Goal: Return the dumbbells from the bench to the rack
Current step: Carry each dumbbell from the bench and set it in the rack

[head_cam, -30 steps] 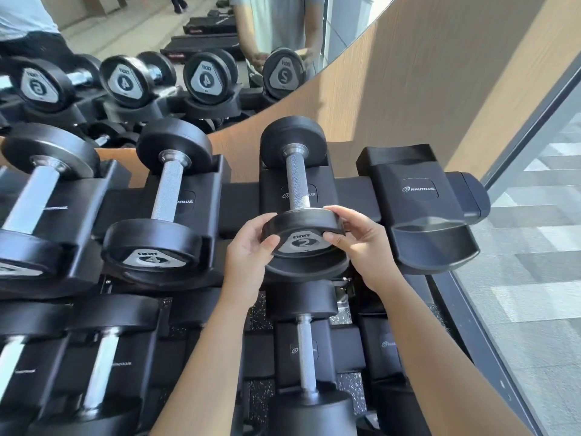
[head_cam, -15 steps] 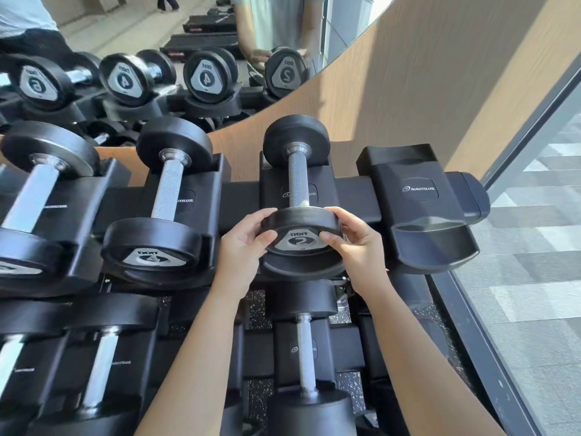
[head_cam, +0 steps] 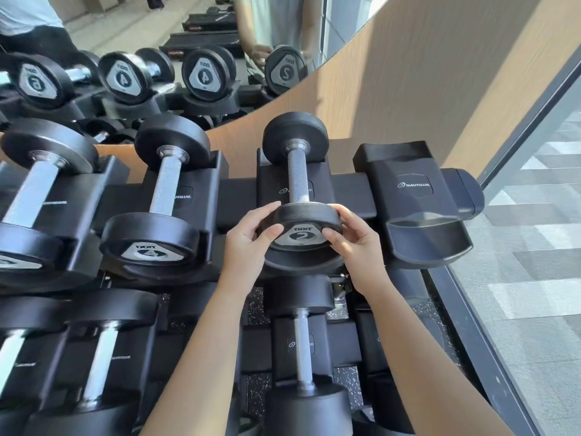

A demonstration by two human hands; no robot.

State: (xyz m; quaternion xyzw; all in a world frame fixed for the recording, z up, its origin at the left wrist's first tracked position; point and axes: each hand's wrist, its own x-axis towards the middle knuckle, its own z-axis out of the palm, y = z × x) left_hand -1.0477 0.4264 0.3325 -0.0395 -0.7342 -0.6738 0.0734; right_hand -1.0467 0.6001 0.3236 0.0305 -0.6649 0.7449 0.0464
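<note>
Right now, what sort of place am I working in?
Most likely a gym's free-weights area. Numbered dumbbells sit in a black Nautilus rack, among them the 2 dumbbell gripped by the left hand and right hand. A wall mirror reflects what look like treadmills.

I read a white NAUTILUS logo on the empty cradle (head_cam: pixel 414 185), right of centre. The centre dumbbell (head_cam: pixel 304 236) has a silver end plate marked 2, under a small brand word I can't make out. Left of it, the neighbouring dumbbell (head_cam: pixel 151 251) shows a 4, and the cradle (head_cam: pixel 184 196) beneath it reads NAUTILUS, partly hidden. In the mirror (head_cam: pixel 141 23) at upper left, reversed plates show 4, 4 and 2. A lower-left cradle (head_cam: pixel 121 357) faintly repeats NAUTILUS.
</note>
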